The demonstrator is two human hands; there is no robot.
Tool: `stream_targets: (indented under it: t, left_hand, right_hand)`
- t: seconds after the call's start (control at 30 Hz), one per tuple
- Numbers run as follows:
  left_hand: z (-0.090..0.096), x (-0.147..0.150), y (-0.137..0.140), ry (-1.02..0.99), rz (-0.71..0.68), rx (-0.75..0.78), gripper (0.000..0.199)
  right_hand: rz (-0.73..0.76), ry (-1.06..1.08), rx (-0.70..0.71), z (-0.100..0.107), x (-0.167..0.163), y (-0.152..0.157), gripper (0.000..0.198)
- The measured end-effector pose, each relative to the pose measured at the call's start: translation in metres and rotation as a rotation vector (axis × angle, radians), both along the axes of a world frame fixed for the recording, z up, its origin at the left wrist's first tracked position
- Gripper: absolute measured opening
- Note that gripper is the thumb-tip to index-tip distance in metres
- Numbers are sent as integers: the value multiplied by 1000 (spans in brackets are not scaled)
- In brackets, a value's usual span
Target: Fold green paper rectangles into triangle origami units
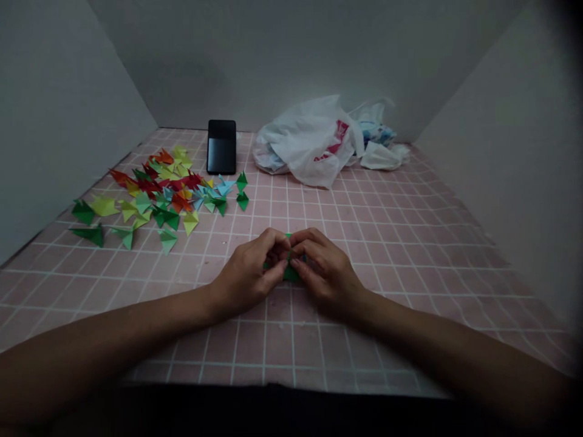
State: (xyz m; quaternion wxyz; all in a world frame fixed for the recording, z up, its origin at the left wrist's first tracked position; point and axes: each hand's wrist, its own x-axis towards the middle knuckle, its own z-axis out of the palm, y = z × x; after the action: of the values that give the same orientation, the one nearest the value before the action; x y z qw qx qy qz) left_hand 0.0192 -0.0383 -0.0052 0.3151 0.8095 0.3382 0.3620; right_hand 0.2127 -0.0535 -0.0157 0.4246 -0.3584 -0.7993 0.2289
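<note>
Between my two hands is a piece of green paper [291,274], mostly covered by my fingers, so its folds are hard to make out. My left hand [249,267] pinches it from the left, thumb and fingertips together. From the other side my right hand [328,273] grips it too, its fingertips meeting those of the left. Both hands are low over the pink checked tablecloth [291,346]. Off to the left lies a spread of small folded paper pieces [182,182] in green, yellow, red, orange and light blue.
A black phone [221,147] leans upright near the back wall. Right of it sit a crumpled white plastic bag [310,139] with red print and a smaller bundle of wrapping [380,136]. Pale walls [291,54] enclose the table at the back and both sides.
</note>
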Motion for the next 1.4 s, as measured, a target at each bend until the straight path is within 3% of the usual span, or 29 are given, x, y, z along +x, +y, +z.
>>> stream_targets:
  t: [0.33, 0.57, 0.97, 1.4]
  left_hand:
    - [2, 1, 2, -56, 33, -222, 13]
    - [0, -1, 6, -134, 93, -353, 15]
    - [8, 0, 5, -78, 26, -397, 15]
    - [2, 1, 7, -138, 71, -499, 12]
  right_hand:
    - [8, -44, -47, 1, 0, 3, 19]
    - [0, 65, -50, 0, 2, 8, 22]
    - [-24, -61, -5, -1, 0, 7, 21]
    - [-30, 26, -23, 0, 2, 5, 12]
